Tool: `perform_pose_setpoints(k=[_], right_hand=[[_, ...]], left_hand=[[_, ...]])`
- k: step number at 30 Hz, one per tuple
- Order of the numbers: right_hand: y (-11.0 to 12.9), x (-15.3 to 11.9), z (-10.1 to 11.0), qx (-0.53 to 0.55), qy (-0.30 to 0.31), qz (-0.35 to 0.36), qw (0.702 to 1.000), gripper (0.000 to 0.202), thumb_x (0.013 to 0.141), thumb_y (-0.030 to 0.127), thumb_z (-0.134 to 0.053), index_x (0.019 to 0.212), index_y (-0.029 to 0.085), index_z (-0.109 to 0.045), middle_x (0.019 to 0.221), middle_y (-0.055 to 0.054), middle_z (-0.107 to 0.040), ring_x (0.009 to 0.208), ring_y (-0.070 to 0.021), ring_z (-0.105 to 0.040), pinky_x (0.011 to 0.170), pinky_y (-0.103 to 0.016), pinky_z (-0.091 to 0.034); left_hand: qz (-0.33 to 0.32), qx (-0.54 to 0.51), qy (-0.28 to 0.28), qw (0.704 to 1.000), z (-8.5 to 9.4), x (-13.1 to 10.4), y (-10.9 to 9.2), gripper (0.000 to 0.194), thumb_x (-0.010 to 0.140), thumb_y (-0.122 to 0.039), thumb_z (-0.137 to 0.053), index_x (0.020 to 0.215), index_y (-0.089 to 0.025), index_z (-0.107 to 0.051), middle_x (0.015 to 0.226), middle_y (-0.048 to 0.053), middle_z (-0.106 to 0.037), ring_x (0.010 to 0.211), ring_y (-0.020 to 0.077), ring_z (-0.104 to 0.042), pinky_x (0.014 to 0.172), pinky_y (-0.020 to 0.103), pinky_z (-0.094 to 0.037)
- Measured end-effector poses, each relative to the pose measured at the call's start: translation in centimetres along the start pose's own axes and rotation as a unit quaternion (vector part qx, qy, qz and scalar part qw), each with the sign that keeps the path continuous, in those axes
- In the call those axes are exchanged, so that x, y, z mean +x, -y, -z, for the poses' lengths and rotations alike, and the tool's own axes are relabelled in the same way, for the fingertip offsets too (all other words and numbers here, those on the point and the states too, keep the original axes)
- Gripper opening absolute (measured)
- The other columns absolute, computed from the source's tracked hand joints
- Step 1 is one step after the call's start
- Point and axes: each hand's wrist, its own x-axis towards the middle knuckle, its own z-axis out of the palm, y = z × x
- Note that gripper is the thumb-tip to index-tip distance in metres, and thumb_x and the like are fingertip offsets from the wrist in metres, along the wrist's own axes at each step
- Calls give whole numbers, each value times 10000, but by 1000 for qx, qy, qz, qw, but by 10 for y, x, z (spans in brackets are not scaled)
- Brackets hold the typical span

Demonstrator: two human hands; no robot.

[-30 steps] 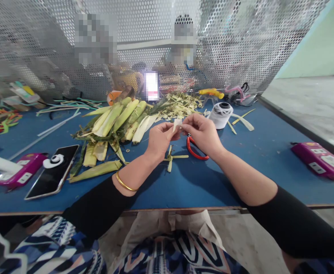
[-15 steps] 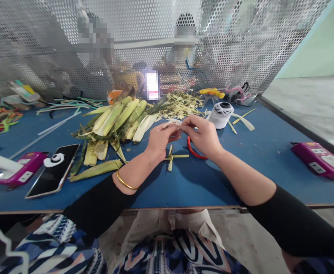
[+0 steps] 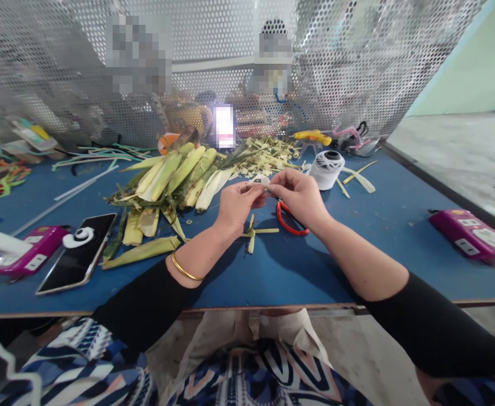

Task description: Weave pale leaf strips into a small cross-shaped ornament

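Blue covered the tabletop (image 3: 315,282) beneath both hands. The left hand (image 3: 237,207) and right hand (image 3: 296,194) had their fingertips clamped on a small pale husk piece (image 3: 263,180), nearly meeting. Just beneath the fingers lay a knotted husk cross (image 3: 251,232) and red-handled scissors (image 3: 290,220); beyond them, to the right, stood a thread cone (image 3: 326,171), and farther off, husk scraps (image 3: 268,156).

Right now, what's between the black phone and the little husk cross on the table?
Corn husks lie nearest the phone, then the left hand and forearm reach across, just short of the husk cross. The head view shows this.
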Motion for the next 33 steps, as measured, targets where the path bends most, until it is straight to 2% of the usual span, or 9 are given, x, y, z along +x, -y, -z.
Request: perform_pose_setpoints(k=[4, 6, 12, 17, 23, 28, 33], right_hand=[[4, -2, 2, -78, -10, 109, 991, 24, 787, 190, -615, 777, 200, -595, 755, -5, -615, 719, -156, -568, 700, -304, -446], [6, -3, 3, -122, -12, 142, 982, 53, 807, 174, -589, 764, 205, -594, 754, -11, -604, 732, -167, -563, 709, -314, -441], [5, -3, 3, -174, -9, 167, 970, 114, 838, 167, -546, 742, 209, -591, 768, -26, -634, 769, -186, -575, 726, -321, -430], [5, -3, 2, -160, -15, 129, 979, 106, 817, 186, -564, 712, 199, -571, 717, -12, -624, 701, -163, -553, 677, -298, -405], [2, -1, -1, -19, -20, -3, 1000, 199, 766, 215, -587, 601, 203, -477, 571, 32, -538, 559, -120, -513, 562, -261, -384], [-3, 1, -2, 92, -8, -92, 991, 155, 719, 263, -647, 627, 192, -545, 578, 23, -582, 562, -128, -570, 575, -275, -436], [2, 1, -2, 190, 24, -98, 977, 138, 674, 274, -711, 727, 187, -618, 640, 22, -639, 610, -129, -608, 642, -288, -493]], left_hand=[[40, -43, 0, 998, 1, -1, -2, 147, 648, -261, -724, 658, -139, -644, 617, 4, -650, 547, 97, -585, 636, 256, -515], [52, -55, 6, 997, 1, -1, -3, 137, 654, -248, -719, 648, -136, -640, 612, 6, -646, 542, 95, -582, 625, 251, -513], [66, -69, 14, 995, 2, 0, -3, 74, 685, -196, -690, 680, -133, -653, 625, 14, -661, 556, 103, -605, 629, 249, -514], [43, -68, 16, 997, 2, 1, 0, 149, 663, -257, -743, 686, -134, -664, 662, 23, -680, 579, 104, -615, 687, 273, -524], [13, -55, 23, 998, 1, 0, 2, 247, 598, -324, -794, 728, -139, -695, 689, 37, -696, 623, 125, -624, 718, 300, -521], [-2, -26, 12, 1000, 1, 0, 3, 260, 591, -348, -803, 708, -148, -684, 671, 23, -685, 620, 123, -615, 720, 305, -514], [-9, 14, 19, 1000, 3, 1, 0, 233, 647, -371, -764, 686, -152, -693, 640, 20, -672, 595, 112, -592, 658, 264, -484]])
